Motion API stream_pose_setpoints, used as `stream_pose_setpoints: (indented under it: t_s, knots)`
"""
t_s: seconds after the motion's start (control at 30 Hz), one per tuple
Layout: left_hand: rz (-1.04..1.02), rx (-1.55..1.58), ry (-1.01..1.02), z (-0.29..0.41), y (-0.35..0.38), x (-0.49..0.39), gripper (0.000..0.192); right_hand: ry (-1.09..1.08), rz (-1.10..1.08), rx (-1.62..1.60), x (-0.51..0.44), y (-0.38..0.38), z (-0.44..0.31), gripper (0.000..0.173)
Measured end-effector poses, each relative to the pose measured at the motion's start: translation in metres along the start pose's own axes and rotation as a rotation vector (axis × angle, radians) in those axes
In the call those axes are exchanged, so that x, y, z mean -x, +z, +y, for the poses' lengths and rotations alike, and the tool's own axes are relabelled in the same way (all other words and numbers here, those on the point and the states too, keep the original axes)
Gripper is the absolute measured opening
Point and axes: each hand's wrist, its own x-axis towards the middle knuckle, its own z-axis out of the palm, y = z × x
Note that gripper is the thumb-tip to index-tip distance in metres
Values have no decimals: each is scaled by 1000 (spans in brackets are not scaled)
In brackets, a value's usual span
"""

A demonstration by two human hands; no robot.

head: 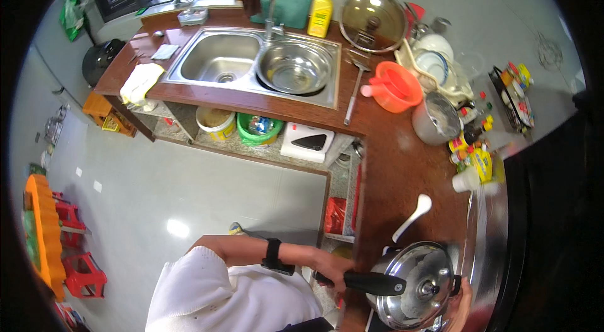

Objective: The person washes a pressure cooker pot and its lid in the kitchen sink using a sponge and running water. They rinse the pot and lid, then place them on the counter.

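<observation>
A pressure cooker with a shiny metal lid stands on the brown counter at the lower right. My left hand, below a black wristband, is closed around the cooker's long black handle. At the cooker's far side, my right hand lies against the small black side handle; its fingers are partly hidden by the lid and the picture's edge. Just above the cooker lies a white spoon, its bowl pointing away from it.
Ahead are a double sink with a steel basin, a slotted turner, an orange-red colander, a grey pot, a dish rack and several bottles. A white cup stands near the stove's metal edge.
</observation>
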Motion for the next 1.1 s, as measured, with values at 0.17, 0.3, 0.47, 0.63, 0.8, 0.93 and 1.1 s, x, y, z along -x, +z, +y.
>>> stream_pose_setpoints:
  t_s: [0.17, 0.3, 0.47, 0.63, 0.8, 0.93, 1.1]
  knots:
    - [194, -4, 25, -21, -5, 126, 30, -102, 37, 170, 45, 134, -36, 52]
    - [406, -40, 43, -64, -13, 219, 36, -137, -151, 210, 41, 255, -53, 24]
    - [585, 70, 55, -106, -19, 316, 35, -178, -441, 157, 44, 396, -67, 17]
    - [808, 151, 130, -126, -20, 389, 33, -282, -657, 339, 51, 529, -102, 21]
    - [955, 259, 140, -134, -42, 438, 33, -253, -805, 448, 45, 651, -136, 24]
    - [1062, 264, 159, -137, -86, 473, 32, -343, -838, 521, 35, 746, -157, 26]
    - [1193, 278, 88, -116, -157, 523, 31, -324, -895, 513, 9, 854, -184, 29]
